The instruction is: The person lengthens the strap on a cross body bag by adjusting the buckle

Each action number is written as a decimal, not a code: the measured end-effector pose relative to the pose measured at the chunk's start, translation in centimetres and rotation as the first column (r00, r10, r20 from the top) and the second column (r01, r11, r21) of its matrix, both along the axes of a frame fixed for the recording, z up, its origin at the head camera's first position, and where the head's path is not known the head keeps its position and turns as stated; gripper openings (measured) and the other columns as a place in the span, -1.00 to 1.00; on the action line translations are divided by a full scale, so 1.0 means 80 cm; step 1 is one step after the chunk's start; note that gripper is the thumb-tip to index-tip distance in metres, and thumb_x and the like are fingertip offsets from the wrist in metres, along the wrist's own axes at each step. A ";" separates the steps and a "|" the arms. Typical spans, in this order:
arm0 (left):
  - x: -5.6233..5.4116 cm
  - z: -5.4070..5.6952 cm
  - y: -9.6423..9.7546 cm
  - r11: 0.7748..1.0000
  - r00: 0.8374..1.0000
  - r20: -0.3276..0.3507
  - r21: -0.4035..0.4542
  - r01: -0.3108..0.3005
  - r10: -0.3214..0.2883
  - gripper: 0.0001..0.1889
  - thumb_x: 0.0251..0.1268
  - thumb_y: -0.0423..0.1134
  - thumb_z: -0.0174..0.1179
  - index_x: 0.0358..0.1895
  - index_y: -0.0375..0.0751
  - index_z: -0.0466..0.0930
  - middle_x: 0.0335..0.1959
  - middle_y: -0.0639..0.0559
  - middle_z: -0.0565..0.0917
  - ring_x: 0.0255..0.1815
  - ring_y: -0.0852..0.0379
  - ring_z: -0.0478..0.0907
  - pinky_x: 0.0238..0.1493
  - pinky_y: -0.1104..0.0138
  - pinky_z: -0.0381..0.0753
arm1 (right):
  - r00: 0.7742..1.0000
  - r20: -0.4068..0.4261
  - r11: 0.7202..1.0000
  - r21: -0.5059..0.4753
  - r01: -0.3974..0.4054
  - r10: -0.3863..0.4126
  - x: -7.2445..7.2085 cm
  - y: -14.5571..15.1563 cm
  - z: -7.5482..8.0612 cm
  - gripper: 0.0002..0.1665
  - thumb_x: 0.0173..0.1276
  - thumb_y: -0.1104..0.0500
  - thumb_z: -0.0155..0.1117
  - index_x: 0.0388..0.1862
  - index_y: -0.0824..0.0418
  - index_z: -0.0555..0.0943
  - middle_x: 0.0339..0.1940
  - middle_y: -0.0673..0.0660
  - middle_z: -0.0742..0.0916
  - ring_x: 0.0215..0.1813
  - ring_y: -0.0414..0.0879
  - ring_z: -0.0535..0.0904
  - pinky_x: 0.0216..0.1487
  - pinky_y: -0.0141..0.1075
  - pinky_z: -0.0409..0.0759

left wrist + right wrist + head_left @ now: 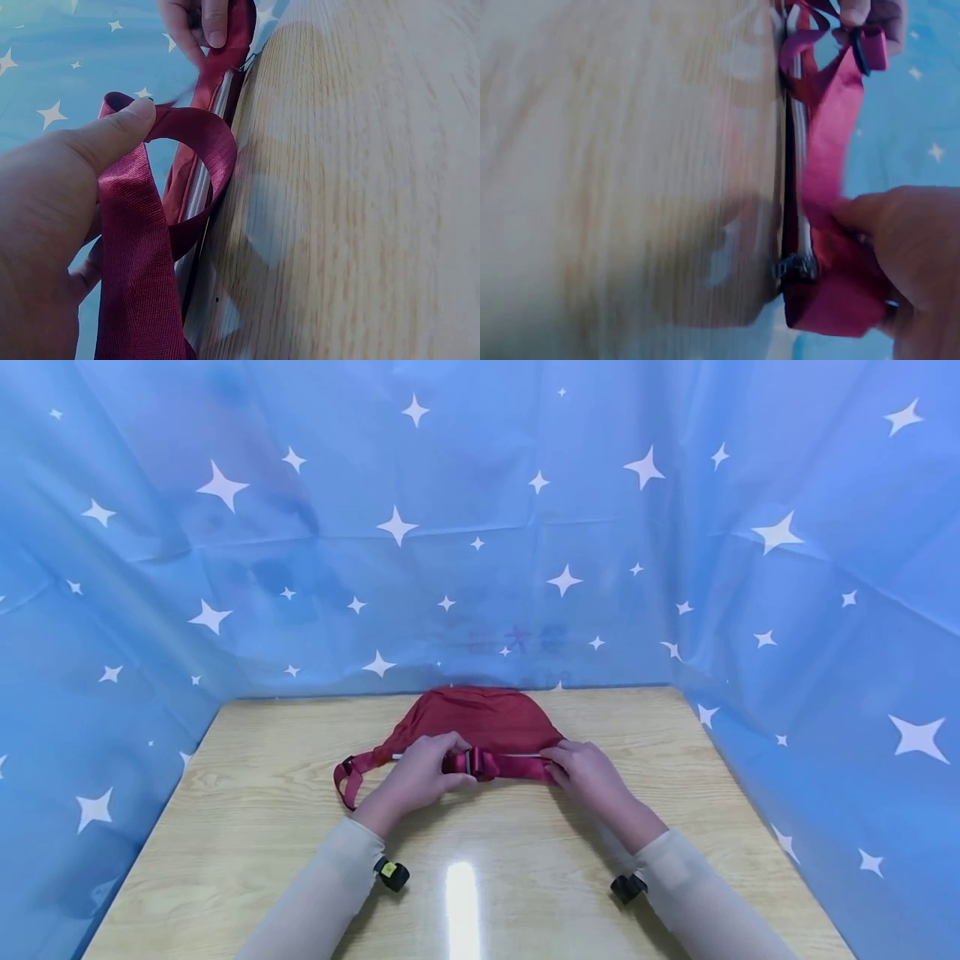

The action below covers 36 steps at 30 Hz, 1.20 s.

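Note:
A dark red waist bag [480, 718] lies at the far edge of the table with its straight zipped side toward me. My left hand [427, 768] pinches its red webbing strap [139, 255] between thumb and fingers, beside a black buckle [474, 762]. Part of the strap hangs in a loop below that thumb in the left wrist view. At the bag's right end my right hand [592, 777] grips the strap between thumb and fingers, close to the metal zipper pull [795, 266]. Between the two hands the strap runs along the pale zipper [801, 142].
A smaller strap loop [348, 785] with a black fitting sticks out on the bag's left. The wooden table [525, 877] spreads in front, with a bright light reflection. A blue star-patterned curtain [480, 568] stands behind and on both sides.

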<state>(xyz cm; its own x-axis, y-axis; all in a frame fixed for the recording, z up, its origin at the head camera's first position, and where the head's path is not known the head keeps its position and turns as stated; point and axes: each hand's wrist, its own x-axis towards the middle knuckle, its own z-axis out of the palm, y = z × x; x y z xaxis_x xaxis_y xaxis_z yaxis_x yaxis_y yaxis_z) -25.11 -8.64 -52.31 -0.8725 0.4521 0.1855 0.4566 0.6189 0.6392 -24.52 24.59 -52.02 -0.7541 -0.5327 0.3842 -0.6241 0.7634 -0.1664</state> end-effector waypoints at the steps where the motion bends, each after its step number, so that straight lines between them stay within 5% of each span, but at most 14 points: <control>1: 0.001 0.001 0.000 1.000 1.000 0.002 0.003 0.003 -0.003 -0.58 0.33 0.04 0.63 0.14 0.12 0.69 -0.10 0.31 0.72 -0.11 0.22 0.61 -0.02 0.20 0.62 | 1.000 0.012 1.000 -0.002 0.001 -0.001 0.002 -0.004 0.000 -0.72 0.39 0.28 0.64 0.05 0.22 0.83 -0.21 0.11 0.81 -0.22 0.05 0.73 -0.12 0.04 0.72; 6: 0.004 0.004 0.004 1.000 1.000 0.002 0.004 0.011 -0.011 -0.59 0.34 0.03 0.62 0.14 0.12 0.70 -0.06 0.30 0.73 -0.08 0.20 0.60 0.02 0.18 0.60 | 0.996 0.084 0.999 -0.039 0.011 -0.007 0.012 -0.030 0.004 -0.71 0.56 0.15 0.51 0.15 0.24 0.79 -0.13 0.12 0.81 -0.11 0.04 0.74 0.02 0.03 0.75; 9: 0.007 0.005 0.004 1.000 1.000 -0.011 -0.005 0.012 -0.012 -0.60 0.34 0.03 0.62 0.14 0.12 0.70 -0.06 0.28 0.74 -0.07 0.19 0.58 0.02 0.17 0.59 | 0.991 0.135 0.995 -0.099 0.002 0.012 0.014 -0.048 0.005 -0.67 0.62 0.12 0.44 0.24 0.25 0.76 0.06 0.15 0.83 0.13 0.10 0.77 0.21 0.08 0.72; 15: 0.007 0.008 0.004 1.000 0.999 -0.046 0.001 0.017 -0.017 -0.60 0.33 0.03 0.62 0.12 0.13 0.70 -0.05 0.28 0.76 -0.05 0.18 0.58 0.02 0.16 0.59 | 0.961 0.259 0.971 -0.238 -0.029 0.092 0.006 -0.076 0.002 -0.60 0.63 0.11 0.44 0.35 0.19 0.73 0.22 0.13 0.81 0.31 0.09 0.72 0.36 0.10 0.64; 26: 0.007 0.007 0.003 1.000 0.999 -0.047 0.006 0.015 -0.014 -0.60 0.34 0.00 0.62 0.14 0.11 0.70 -0.01 0.27 0.76 -0.04 0.22 0.63 0.03 0.22 0.65 | 0.948 0.283 0.915 -0.403 -0.017 0.142 0.008 -0.090 -0.011 -0.70 0.64 0.23 0.41 0.27 0.03 0.79 0.06 -0.07 0.79 0.16 -0.15 0.73 0.19 -0.06 0.72; 36: 0.007 0.008 0.000 1.000 0.998 -0.057 0.015 0.015 -0.015 -0.61 0.33 0.02 0.62 0.12 0.12 0.70 -0.07 0.29 0.75 -0.06 0.22 0.62 0.00 0.23 0.64 | 0.954 0.267 0.904 -0.427 -0.010 0.137 0.008 -0.087 -0.008 -0.72 0.65 0.20 0.40 0.22 -0.04 0.82 -0.02 -0.14 0.78 0.05 -0.22 0.70 0.01 -0.22 0.70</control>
<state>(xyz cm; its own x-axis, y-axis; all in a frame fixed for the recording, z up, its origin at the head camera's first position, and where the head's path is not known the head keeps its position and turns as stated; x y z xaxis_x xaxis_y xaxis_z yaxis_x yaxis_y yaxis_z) -24.53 -8.61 -51.63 -0.8534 0.4618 0.2417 0.5018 0.6022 0.6210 -23.84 17.64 -52.66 -0.8290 -0.4294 0.3582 -0.5533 0.5375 -0.6363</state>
